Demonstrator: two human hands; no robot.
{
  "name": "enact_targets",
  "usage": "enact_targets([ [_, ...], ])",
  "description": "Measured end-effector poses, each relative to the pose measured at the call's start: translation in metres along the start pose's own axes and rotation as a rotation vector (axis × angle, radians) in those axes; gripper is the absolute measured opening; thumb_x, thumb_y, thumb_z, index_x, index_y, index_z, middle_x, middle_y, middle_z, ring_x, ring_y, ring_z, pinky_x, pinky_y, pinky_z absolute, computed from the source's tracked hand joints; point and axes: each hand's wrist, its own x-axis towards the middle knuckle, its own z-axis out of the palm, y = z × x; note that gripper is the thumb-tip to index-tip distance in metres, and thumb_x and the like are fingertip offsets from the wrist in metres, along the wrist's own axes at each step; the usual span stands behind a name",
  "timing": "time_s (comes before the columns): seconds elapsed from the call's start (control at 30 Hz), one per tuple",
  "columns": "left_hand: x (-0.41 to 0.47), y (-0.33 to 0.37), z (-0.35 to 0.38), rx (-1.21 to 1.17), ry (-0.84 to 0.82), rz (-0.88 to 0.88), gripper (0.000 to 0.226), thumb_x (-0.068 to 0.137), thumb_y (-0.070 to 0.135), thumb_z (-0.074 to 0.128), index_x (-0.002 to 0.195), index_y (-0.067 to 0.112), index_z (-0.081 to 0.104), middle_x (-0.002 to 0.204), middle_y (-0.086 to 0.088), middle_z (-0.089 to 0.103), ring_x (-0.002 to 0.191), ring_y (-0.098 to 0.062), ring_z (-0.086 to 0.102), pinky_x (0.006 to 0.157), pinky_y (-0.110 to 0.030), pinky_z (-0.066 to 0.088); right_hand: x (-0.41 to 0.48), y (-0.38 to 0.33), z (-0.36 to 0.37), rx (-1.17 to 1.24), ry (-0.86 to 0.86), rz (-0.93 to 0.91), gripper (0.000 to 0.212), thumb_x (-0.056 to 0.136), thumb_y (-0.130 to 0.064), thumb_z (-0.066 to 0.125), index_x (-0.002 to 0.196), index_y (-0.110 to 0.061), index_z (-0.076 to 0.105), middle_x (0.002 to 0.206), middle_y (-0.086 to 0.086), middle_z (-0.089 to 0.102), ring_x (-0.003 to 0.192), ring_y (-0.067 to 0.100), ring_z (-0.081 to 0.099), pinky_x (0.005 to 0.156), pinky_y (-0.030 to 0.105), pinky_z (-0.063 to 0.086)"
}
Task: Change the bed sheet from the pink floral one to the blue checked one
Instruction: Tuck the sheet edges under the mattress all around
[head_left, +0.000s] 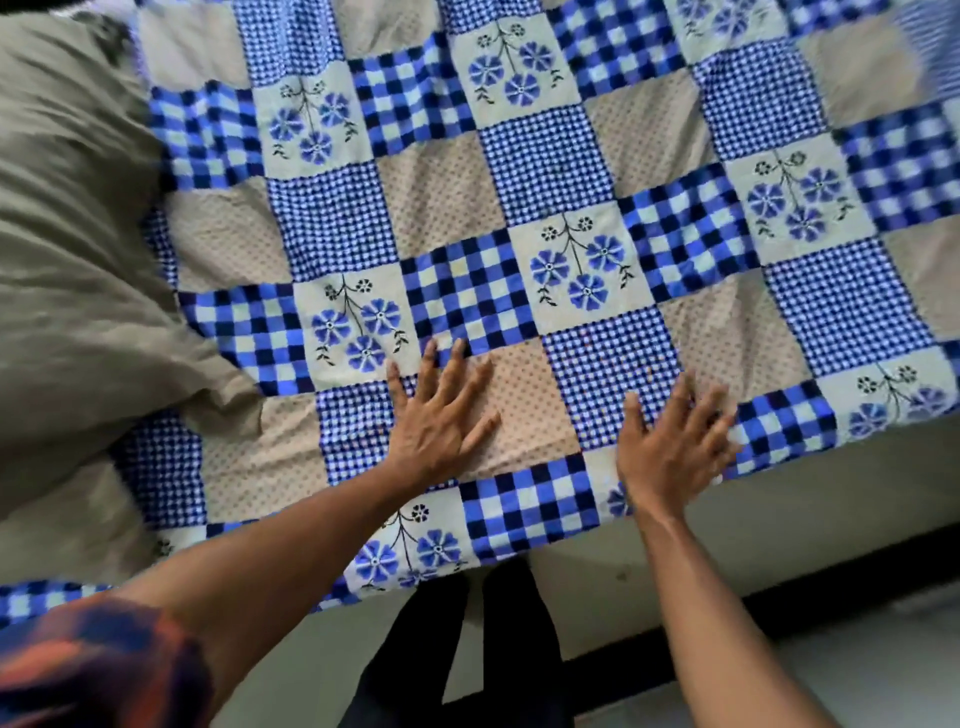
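Observation:
The blue checked sheet, a patchwork of blue gingham, beige dotted and blue-flower squares, lies spread over the bed and fills most of the view. My left hand rests flat on it near the front edge, fingers straight and spread. My right hand lies flat on the sheet a little to the right, at the bed's edge, fingers also spread and slightly blurred. Neither hand holds anything. No pink floral sheet is in view.
A grey-beige pillow or bundled cover lies on the left part of the bed, over the sheet. The pale side of the mattress runs below the sheet's edge, with a dark base strip. My dark-trousered legs stand against it.

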Motion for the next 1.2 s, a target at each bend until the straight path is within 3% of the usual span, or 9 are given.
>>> enact_targets([
  [0.17,-0.006,0.013,-0.003,0.024,-0.013,0.044,0.074,0.096,0.068,0.022,0.158,0.035,-0.003,0.166,-0.002,-0.014,0.151,-0.032,-0.018,0.112,-0.073,-0.005,0.005,0.008,-0.022,0.119,0.005,0.113,0.074,0.098,-0.064,0.032,0.153,-0.015,0.036,0.162,0.020,0.026,0.150,0.040,0.019,0.118,0.062,0.019],
  [0.37,-0.025,0.054,0.009,0.019,0.016,0.386,0.071,0.097,0.064,0.033,0.158,0.034,0.014,0.167,0.000,0.007,0.154,-0.026,0.003,0.113,-0.071,0.010,0.033,-0.083,-0.027,0.140,-0.102,-0.444,0.060,0.102,-0.060,0.030,0.154,-0.031,0.032,0.167,0.004,0.015,0.154,0.028,0.009,0.120,0.056,-0.005],
  [0.47,-0.013,0.075,0.006,-0.043,0.067,0.403,0.064,0.097,0.057,0.039,0.154,0.028,0.035,0.163,-0.004,0.028,0.152,-0.027,0.018,0.113,-0.070,0.015,0.076,-0.049,-0.017,0.069,-0.136,-0.329,0.066,0.100,-0.068,0.021,0.157,-0.035,0.022,0.168,0.004,0.012,0.153,0.029,0.012,0.122,0.059,0.005],
  [0.57,0.035,0.105,-0.016,-0.050,0.081,0.286,0.058,0.100,0.058,0.029,0.149,0.029,0.037,0.158,-0.003,0.037,0.151,-0.026,0.022,0.116,-0.067,0.015,0.115,0.031,-0.020,0.073,-0.008,-0.080,0.070,0.100,-0.065,0.026,0.158,-0.025,0.025,0.165,0.010,0.021,0.151,0.034,0.021,0.119,0.059,0.018],
  [0.7,0.114,0.157,-0.033,-0.056,0.070,0.196,0.060,0.100,0.058,0.028,0.150,0.027,0.038,0.163,-0.001,0.026,0.153,-0.023,0.011,0.119,-0.064,0.005,0.130,0.117,-0.045,0.072,-0.014,0.124,0.077,0.096,-0.065,0.037,0.156,-0.017,0.030,0.163,0.012,0.026,0.150,0.037,0.022,0.116,0.061,0.021],
  [0.83,0.169,0.216,-0.042,-0.050,0.077,0.253,0.064,0.099,0.055,0.031,0.155,0.026,0.028,0.166,0.000,0.016,0.154,-0.023,0.002,0.117,-0.066,0.002,0.156,0.137,-0.073,0.174,0.005,0.289,0.071,0.097,-0.055,0.039,0.152,-0.010,0.038,0.162,0.014,0.028,0.149,0.040,0.021,0.117,0.064,0.019],
  [0.93,0.202,0.258,-0.046,-0.045,0.104,0.231,0.063,0.099,0.051,0.028,0.155,0.022,0.030,0.166,0.002,0.014,0.154,-0.021,0.002,0.118,-0.065,0.002,0.184,0.092,-0.081,0.268,0.100,0.004,0.054,0.100,-0.041,0.042,0.148,-0.015,0.044,0.161,0.012,0.032,0.150,0.035,0.022,0.119,0.058,0.014],
  [1.03,0.225,0.285,-0.050,-0.085,0.089,0.163,0.068,0.095,0.052,0.015,0.157,0.024,0.023,0.165,0.006,0.006,0.154,-0.019,0.000,0.121,-0.057,-0.003,0.200,0.049,-0.068,0.281,-0.020,-0.300,0.048,0.104,-0.041,0.035,0.149,-0.024,0.044,0.161,0.002,0.033,0.151,0.028,0.023,0.120,0.058,0.016],
  [1.2,0.238,0.305,-0.037,-0.052,0.003,0.142,0.064,0.100,0.058,0.012,0.159,0.034,0.003,0.166,0.007,-0.009,0.152,-0.018,-0.019,0.119,-0.058,-0.012,0.274,0.149,-0.059,0.055,-0.019,-0.130,0.071,0.099,-0.069,0.023,0.159,-0.032,0.019,0.167,0.004,0.013,0.153,0.029,0.012,0.123,0.053,0.004],
])
